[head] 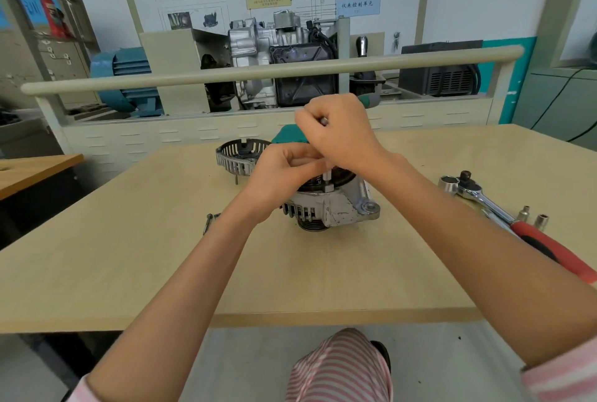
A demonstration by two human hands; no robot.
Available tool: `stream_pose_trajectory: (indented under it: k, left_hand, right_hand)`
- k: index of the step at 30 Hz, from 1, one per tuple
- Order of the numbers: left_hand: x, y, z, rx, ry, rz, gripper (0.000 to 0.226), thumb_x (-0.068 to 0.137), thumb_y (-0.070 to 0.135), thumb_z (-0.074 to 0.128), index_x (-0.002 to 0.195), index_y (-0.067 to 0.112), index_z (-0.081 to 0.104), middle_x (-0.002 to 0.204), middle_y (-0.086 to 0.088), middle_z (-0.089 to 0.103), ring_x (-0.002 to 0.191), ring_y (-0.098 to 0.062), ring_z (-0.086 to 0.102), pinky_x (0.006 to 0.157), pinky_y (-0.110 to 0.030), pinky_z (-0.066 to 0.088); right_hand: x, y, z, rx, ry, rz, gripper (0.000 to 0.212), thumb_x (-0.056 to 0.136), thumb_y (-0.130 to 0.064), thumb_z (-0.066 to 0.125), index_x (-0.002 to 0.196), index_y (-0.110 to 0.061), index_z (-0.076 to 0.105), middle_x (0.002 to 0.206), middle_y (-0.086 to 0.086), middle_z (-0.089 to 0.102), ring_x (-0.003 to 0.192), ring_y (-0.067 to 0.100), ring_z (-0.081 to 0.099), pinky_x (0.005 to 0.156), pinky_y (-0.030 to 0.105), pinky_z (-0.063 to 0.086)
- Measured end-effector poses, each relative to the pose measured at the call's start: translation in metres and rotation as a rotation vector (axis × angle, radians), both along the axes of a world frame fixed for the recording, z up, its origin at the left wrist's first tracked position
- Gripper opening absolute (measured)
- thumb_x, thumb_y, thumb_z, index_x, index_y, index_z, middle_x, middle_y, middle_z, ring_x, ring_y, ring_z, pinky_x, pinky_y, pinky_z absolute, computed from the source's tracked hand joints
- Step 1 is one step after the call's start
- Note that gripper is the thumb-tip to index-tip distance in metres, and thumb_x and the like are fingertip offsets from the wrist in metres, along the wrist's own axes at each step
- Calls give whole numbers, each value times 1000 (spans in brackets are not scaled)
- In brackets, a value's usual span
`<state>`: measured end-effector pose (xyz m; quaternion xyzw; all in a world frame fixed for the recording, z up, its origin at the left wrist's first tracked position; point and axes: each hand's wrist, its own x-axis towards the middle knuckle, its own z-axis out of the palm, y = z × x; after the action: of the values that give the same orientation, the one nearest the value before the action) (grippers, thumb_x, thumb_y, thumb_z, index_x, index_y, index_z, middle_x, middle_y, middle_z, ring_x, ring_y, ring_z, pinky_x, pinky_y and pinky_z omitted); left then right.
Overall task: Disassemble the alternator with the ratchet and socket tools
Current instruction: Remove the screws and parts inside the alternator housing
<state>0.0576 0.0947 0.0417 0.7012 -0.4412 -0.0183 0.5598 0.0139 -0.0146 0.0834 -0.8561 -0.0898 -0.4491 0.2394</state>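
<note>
Frame centre: the alternator is resting on the table — cast metal, likely heavy and rigid. The right hand is gripping a driver handle; the left hand is pinching its shaft. The housing lug looks the surest hold.

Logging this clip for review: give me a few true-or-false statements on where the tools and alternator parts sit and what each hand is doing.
1. The alternator stands on the table. True.
2. The red-handled ratchet is in the right hand. False: it lies on the table, right of the alternator; the right hand grips a slim driver tool.
3. The slotted end cover lies off the alternator, behind and left. True.
4. The left hand rests flat on the table. False: its fingers pinch the tool's shaft above the alternator.
5. Two small sockets stand near the ratchet. True.
</note>
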Motion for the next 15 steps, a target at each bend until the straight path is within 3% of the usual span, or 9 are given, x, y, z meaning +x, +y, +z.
stream_pose_trajectory:
  k: [3, 6, 9, 12, 15]
  left_hand:
    - [0, -2, -2, -55, 7, 36, 13, 81, 5, 68, 82, 16, 73, 73, 6, 73, 76, -4, 68, 74, -16, 52]
    - [-2, -5, -3, -69, -5, 91, 42, 80, -5, 64, 51, 25, 62, 42, 16, 56, 44, 8, 51, 51, -7, 39]
    - [0, -7, -4, -49, -17, 95, 42, 81, -5, 64, 52, 26, 59, 40, 17, 53, 41, 7, 47, 49, -7, 36]
    - [0, -2, -2, -33, 7, 55, 41, 82, -4, 61, 53, 25, 58, 43, 16, 55, 45, 6, 48, 49, -8, 36]
    - [-1, 1, 0, -8, 17, -28, 29, 85, 0, 61, 71, 24, 68, 61, 14, 69, 63, 6, 63, 61, -4, 43]
  right_hand:
    - [-2, 2, -2, -107, -11, -106, 43, 86, -18, 49, 49, -18, 28, 49, -3, 32, 51, 14, 34, 53, 31, 28]
    - [1, 9, -6, -343, 36, -560, 27, 89, -27, 41, 66, -13, 38, 66, 3, 38, 65, 19, 38, 60, 31, 27]
    - [3, 16, -5, -362, 99, -732, 23, 90, -28, 39, 73, -13, 41, 73, 6, 39, 69, 22, 37, 61, 32, 29]
    - [4, 13, -5, -316, 16, -559, 32, 87, -29, 42, 60, -14, 38, 58, -3, 36, 60, 17, 38, 59, 30, 27]
    - [4, 7, -3, -93, -22, -168, 46, 84, -18, 50, 45, -22, 27, 43, -8, 27, 46, 10, 30, 51, 26, 23]
